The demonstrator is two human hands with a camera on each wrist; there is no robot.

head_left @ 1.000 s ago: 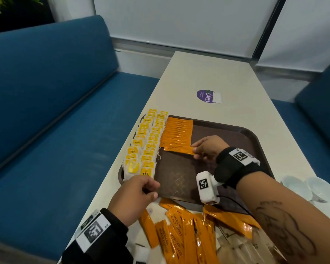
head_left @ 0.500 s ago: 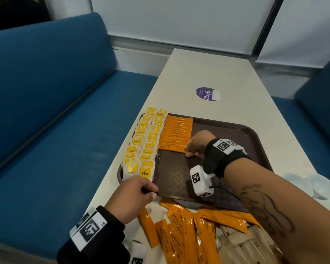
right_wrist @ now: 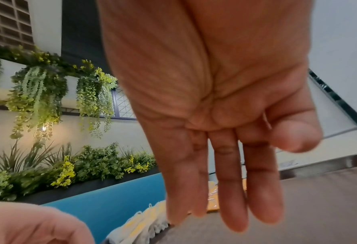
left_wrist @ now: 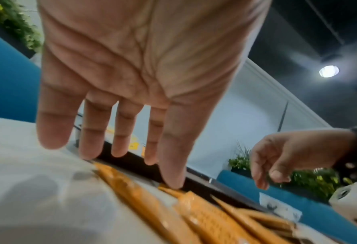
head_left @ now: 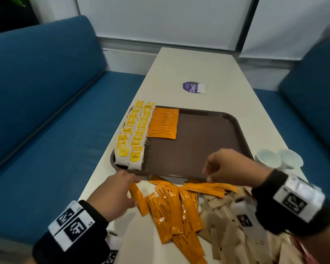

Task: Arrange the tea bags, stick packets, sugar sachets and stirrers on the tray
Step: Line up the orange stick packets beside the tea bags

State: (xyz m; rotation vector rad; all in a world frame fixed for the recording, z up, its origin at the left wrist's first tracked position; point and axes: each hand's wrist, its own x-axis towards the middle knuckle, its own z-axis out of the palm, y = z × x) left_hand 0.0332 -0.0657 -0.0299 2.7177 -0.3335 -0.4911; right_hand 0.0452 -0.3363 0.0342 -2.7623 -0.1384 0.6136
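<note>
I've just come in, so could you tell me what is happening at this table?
A person is laying out drink supplies on a brown tray. Tea bags and a row of orange stick packets already lie along its left side. Both hands are empty: the left hand reaches the loose orange packets on the table, and the right hand hovers above the tray's near edge.

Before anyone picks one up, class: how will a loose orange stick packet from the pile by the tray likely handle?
The orange stick packets are probably light: thin and narrow. Their glossy wrappers suggest they slide easily. Lying flat, overlapped, they seem unlikely to roll, though lifting one may drag its neighbours.
</note>
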